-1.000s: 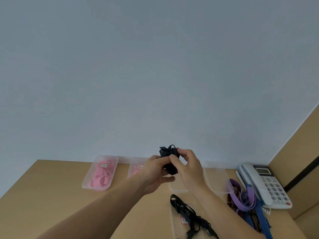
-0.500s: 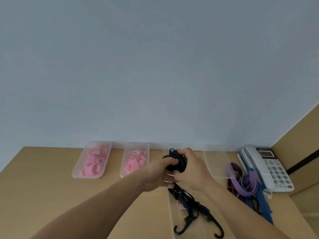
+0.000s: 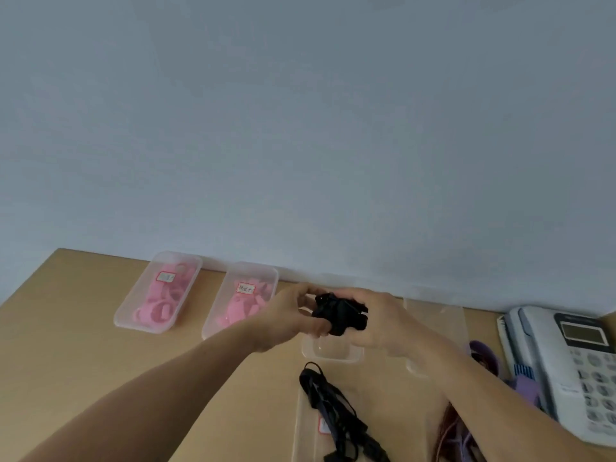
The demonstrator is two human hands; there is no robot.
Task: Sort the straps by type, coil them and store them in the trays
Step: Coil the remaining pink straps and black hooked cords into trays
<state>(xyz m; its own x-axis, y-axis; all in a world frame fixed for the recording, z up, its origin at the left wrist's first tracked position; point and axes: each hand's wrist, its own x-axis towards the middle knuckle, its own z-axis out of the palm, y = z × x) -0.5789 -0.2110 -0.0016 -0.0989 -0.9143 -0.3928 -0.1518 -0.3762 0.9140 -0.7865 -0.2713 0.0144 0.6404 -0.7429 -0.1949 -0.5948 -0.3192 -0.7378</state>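
Against a blue-grey wall, above the wooden desk [image 3: 83,345] and an empty clear tray [image 3: 333,353], both the left hand [image 3: 293,315] and right hand [image 3: 383,323] clasp the black coiled strap [image 3: 340,313] — soft, light, springy — best pinched across its wraps.

Four trays stand in a row on the table [image 3: 66,361] along the wall [image 3: 300,128]: from the left, the leftmost tray [image 3: 143,328], second tray [image 3: 208,330], third tray [image 3: 333,355] and fourth tray [image 3: 436,325], with the telephone [image 3: 566,361] at far right. The left hand [image 3: 286,318] and right hand [image 3: 383,325] hold the coiled strap [image 3: 340,315] between them above the third tray. In front of that tray the long strap [image 3: 330,405] lies across the near tray [image 3: 301,428], and the loose straps [image 3: 483,355] lie between the fourth tray and the telephone.
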